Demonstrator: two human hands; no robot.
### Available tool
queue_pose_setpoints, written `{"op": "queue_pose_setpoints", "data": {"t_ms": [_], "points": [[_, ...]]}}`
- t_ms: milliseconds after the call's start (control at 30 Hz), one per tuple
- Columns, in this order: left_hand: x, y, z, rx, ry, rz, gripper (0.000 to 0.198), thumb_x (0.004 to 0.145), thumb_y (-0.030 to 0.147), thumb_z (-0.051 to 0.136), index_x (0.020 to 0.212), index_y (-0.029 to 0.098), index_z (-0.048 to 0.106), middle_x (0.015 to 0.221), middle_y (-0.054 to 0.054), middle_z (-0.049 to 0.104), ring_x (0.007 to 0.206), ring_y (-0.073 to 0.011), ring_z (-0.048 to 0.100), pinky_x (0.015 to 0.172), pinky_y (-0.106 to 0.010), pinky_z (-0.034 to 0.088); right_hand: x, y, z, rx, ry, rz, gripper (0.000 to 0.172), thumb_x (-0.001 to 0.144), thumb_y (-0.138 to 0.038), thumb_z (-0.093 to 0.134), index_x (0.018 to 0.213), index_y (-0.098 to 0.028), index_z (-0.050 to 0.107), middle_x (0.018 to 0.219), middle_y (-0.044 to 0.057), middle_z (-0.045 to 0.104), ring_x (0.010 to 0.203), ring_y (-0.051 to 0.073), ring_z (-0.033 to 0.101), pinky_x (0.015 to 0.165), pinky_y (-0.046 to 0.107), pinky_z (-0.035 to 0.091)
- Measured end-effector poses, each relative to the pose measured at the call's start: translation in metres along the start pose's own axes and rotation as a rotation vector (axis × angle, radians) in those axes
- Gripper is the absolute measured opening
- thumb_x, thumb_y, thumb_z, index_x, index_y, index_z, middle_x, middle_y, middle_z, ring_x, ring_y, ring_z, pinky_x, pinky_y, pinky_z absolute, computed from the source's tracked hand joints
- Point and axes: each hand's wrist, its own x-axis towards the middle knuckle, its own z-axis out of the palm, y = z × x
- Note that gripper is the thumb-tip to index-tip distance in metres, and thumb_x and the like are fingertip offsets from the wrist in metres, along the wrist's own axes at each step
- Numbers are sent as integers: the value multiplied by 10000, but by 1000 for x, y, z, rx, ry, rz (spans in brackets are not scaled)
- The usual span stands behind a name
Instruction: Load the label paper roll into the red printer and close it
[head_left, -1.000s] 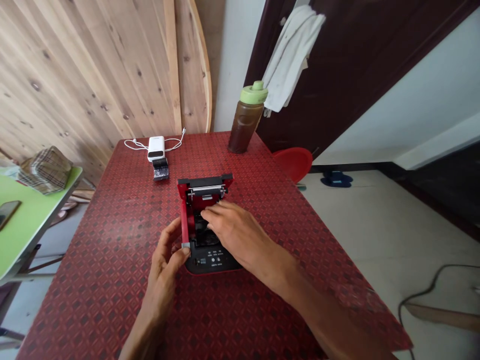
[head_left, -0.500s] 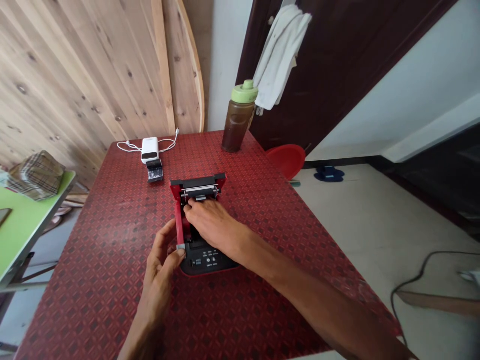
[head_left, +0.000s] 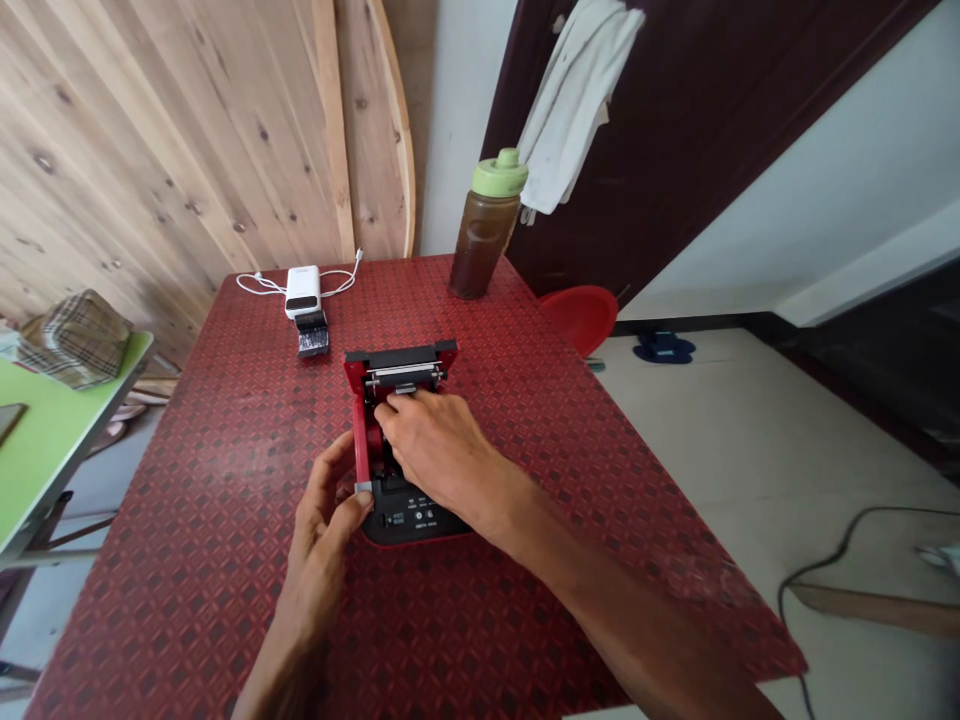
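A red and black label printer (head_left: 420, 522) lies on the table with its lid (head_left: 401, 355) raised, showing a roller inside. My left hand (head_left: 326, 515) holds the printer's front left corner, thumb on top and fingers along the red side wall. Reaching over from the right, my right hand (head_left: 435, 435) has its fingers curled down into the printer's inner compartment, just in front of the roller. Its fingertips are hidden, so what they grip cannot be made out.
A white power bank (head_left: 303, 290) with a looped cable and a dark strip lies at the table's (head_left: 225, 520) back left. At the back right stands a brown bottle (head_left: 484, 235) with a green lid. A green table (head_left: 45, 420) bears a plaid bag (head_left: 75, 340).
My right hand has shifted slightly right and towards me within the printer. The left hand keeps its hold. The whole view has tilted a little.
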Motion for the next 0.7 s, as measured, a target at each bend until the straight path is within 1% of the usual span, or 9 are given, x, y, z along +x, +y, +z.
{"op": "queue_pose_setpoints", "data": {"t_ms": [100, 167, 233, 300, 367, 467, 567, 633, 700], "points": [[0, -1, 0, 11, 1, 4, 556, 960, 410, 748, 1503, 323, 669, 1595, -81, 641, 1522, -360, 534, 1268, -522, 375, -8, -5, -5, -1, 10, 11, 272, 1003, -1, 561, 1134, -130, 762, 1088, 149, 802, 995, 273, 771, 716, 349, 550], [-1, 0, 0, 21, 9, 3, 553, 964, 404, 744, 1506, 324, 668, 1598, -76, 638, 1518, -354, 537, 1252, -503, 393, -18, -4, -11, 23, 62, 5, 257, 996, -9, 574, 1106, -149, 760, 1075, 130, 801, 1000, 266, 759, 726, 347, 556], [-2, 1, 0, 28, 24, -8, 551, 955, 405, 754, 1494, 324, 678, 1594, -70, 643, 1505, -351, 547, 1221, -481, 432, -32, 5, -20, 132, 196, 1, 215, 978, -46, 619, 1075, -184, 753, 1073, 92, 800, 998, 246, 748, 773, 341, 571], [-2, 2, 0, 22, 31, -29, 557, 945, 415, 765, 1489, 331, 682, 1598, -67, 643, 1478, -354, 574, 1159, -458, 492, -46, 24, -27, 333, 374, 26, 191, 939, -101, 677, 1074, -218, 744, 1078, 44, 799, 984, 217, 740, 831, 335, 582], [-2, 3, 1, 8, 22, -52, 578, 943, 432, 766, 1505, 339, 669, 1608, -71, 637, 1423, -356, 621, 1094, -447, 540, -57, 49, -27, 541, 516, 106, 205, 894, -171, 721, 1086, -243, 736, 1041, 6, 794, 908, 189, 728, 796, 320, 577], [-2, 5, 4, -7, 26, -68, 601, 938, 451, 765, 1517, 330, 658, 1597, -82, 646, 1357, -353, 670, 1095, -461, 544, -61, 87, -8, 739, 693, 391, 181, 870, -321, 749, 1023, -235, 706, 908, -1, 766, 690, 150, 640, 599, 285, 492], [-3, 7, 6, -25, 57, -86, 607, 912, 450, 789, 1495, 320, 677, 1572, -79, 668, 1388, -363, 656, 1155, -474, 511, -54, 110, 26, 791, 810, 599, 261, 825, -391, 759, 990, -230, 635, 877, 16, 746, 703, 166, 651, 644, 318, 531], [-4, 7, 6, -27, 71, -98, 611, 895, 455, 807, 1481, 329, 689, 1568, -69, 672, 1391, -367, 653, 1135, -465, 526, -49, 112, 47, 715, 811, 657, 268, 828, -396, 750, 985, -232, 607, 858, 21, 728, 691, 174, 646, 674, 342, 537], [-4, 7, 6, -15, 84, -102, 614, 883, 462, 820, 1473, 345, 698, 1576, -53, 665, 1394, -367, 647, 1081, -439, 559, -47, 107, 62, 651, 775, 660, 243, 842, -375, 738, 976, -232, 594, 856, 26, 712, 693, 181, 640, 698, 352, 530]]}}
